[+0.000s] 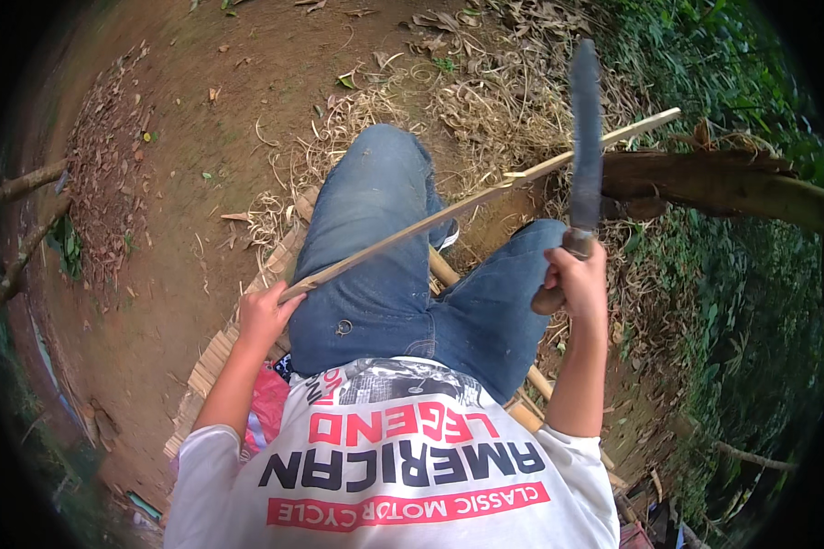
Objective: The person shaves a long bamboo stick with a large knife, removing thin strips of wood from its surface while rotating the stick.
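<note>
My left hand (265, 314) is closed around the near end of a long, thin bamboo strip (384, 245). The strip slants across my thighs and away to the far right, with a small raised sliver about midway along it. In my right hand (577, 279) is a machete (584, 137), gripped by its wooden handle. Its broad grey blade points up and away, passing in front of the strip's far part in this view. Whether blade and strip touch, I cannot tell.
I sit on a seat of bamboo slats (212, 357). A thick brown log (714, 183) juts in from the right by the strip's far end. Curly shavings (494, 110) and dry leaves cover the ground ahead. Green plants (742, 293) grow along the right.
</note>
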A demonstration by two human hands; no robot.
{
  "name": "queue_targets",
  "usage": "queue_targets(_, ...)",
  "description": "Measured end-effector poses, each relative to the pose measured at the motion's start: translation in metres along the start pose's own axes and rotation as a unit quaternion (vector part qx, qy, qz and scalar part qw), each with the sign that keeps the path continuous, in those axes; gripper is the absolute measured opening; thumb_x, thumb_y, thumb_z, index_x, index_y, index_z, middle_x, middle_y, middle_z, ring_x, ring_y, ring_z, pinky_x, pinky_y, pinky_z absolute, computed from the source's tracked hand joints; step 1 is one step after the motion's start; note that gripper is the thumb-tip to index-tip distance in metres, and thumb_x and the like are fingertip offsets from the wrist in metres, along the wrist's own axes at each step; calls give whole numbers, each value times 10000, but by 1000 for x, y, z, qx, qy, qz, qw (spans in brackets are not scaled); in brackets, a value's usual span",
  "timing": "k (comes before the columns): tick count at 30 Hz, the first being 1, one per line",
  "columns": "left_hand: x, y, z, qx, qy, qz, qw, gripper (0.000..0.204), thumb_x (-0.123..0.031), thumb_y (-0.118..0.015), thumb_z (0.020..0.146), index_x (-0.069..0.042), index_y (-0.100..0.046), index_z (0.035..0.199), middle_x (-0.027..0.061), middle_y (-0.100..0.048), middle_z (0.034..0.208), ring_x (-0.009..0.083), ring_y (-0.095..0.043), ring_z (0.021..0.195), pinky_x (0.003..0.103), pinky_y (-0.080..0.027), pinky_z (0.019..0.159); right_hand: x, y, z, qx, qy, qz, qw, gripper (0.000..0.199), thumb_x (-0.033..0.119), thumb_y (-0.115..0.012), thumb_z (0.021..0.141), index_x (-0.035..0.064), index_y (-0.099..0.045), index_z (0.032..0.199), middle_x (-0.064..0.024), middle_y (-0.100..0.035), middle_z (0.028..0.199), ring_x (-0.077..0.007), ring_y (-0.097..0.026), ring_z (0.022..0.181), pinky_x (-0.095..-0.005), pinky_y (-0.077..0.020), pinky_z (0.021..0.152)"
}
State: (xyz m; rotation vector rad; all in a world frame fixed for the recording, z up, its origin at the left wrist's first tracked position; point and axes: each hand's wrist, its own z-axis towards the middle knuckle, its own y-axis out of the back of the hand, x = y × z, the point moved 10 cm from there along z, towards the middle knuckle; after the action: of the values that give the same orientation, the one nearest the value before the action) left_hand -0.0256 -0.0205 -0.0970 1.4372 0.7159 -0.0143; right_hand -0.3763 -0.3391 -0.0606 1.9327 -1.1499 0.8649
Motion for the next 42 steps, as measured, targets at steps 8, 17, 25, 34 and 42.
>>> queue_targets(8,0,9,3,14,-12,40,999,333,-356,-795,769,-56,-667,838,135,-647,635,325,-644,563,403,-498,513,-54,-37,-29,189,-181,27,965,205,-80,-634,731,28,-486,824,-46,-498,584,-154,-488,423,-302,-379,396)
queue_targets(17,-7,5,5,8,-17,17,1000,313,-319,-789,781,-52,-625,777,125,-628,612,320,-636,558,407,-483,504,-6,-2,-13,79,-56,54,994,215,-38,-662,702,30,-499,825,-43,-526,597,-151,-510,418,-294,-404,397)
queue_targets(25,-2,15,-4,18,-29,84,996,297,-315,-786,785,-52,-659,842,126,-643,628,311,-644,559,408,-490,505,-40,-11,-16,76,-77,-41,993,154,-47,-624,762,-20,-520,873,-67,-576,626,-153,-559,458,-304,-440,421)
queue_targets(34,3,-1,-5,29,-23,83,996,315,-328,-786,784,-59,-673,901,135,-639,619,312,-649,556,405,-494,504,-26,-8,-23,80,-58,-56,994,197,-40,-631,741,2,-528,903,-49,-564,626,-133,-545,475,-299,-440,433)
queue_targets(42,0,8,-4,-15,-34,65,997,301,-327,-791,779,-64,-650,826,129,-634,606,305,-649,553,397,-490,500,-31,-38,-43,101,-89,-93,986,238,-66,-633,738,-17,-543,952,-43,-565,653,-136,-544,474,-285,-432,424)
